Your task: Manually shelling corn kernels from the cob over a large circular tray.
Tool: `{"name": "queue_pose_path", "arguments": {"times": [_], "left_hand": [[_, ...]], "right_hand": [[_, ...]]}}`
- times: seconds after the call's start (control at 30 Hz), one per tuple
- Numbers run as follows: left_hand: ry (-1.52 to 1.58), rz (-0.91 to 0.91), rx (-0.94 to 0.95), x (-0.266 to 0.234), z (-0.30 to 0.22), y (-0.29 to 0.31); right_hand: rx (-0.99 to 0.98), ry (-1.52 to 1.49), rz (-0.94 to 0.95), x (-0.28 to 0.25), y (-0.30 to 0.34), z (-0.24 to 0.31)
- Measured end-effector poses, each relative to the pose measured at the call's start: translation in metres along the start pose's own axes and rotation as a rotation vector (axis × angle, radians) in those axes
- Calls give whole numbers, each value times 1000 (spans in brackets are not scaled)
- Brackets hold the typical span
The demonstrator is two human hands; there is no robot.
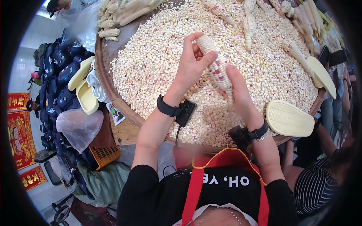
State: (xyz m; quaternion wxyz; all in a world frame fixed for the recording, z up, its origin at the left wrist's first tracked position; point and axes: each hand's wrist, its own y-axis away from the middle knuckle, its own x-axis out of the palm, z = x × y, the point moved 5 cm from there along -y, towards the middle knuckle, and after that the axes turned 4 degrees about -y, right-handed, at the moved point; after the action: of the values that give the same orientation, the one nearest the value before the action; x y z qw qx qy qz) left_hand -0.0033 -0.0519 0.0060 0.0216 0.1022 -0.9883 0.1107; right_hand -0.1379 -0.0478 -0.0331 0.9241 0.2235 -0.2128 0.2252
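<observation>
Both of my hands hold one corn cob (217, 70) above the heap of loose kernels (158, 71). Most of its kernels are pale, with a patch of purple-red ones along the middle. My left hand (193, 62) is closed round the upper end, thumb lying across the cob. Lower down, my right hand (241, 88) grips the narrow end, its thumb along the side; its other fingers are mostly hidden. The cob is tilted, its thick end up and to the left. The kernels fill a wide round tray (109, 90) with a brown rim.
Whole and stripped cobs (247, 28) lie on the kernels at the far side. Bagged cobs (130, 15) stand at far left. Pale yellow slippers (289, 118) rest at the tray's right rim, others (87, 97) at left. A person in a striped top (316, 184) sits at right.
</observation>
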Motion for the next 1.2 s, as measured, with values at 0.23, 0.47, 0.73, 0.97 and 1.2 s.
{"name": "queue_pose_path", "arguments": {"times": [0.23,0.47,0.73,0.97,1.2], "left_hand": [[-80,-42,-9,-8,2,-2],[30,-29,-87,-4,1,0],[-163,-21,32,-7,-5,-1],[-82,12,44,0,-9,-1],[-156,-40,-59,-11,-6,-1]], "right_hand": [[-43,29,73,6,5,4],[-65,10,97,5,4,4],[51,-71,177,4,1,-2],[104,-78,61,6,4,6],[207,-93,-82,11,9,13]]}}
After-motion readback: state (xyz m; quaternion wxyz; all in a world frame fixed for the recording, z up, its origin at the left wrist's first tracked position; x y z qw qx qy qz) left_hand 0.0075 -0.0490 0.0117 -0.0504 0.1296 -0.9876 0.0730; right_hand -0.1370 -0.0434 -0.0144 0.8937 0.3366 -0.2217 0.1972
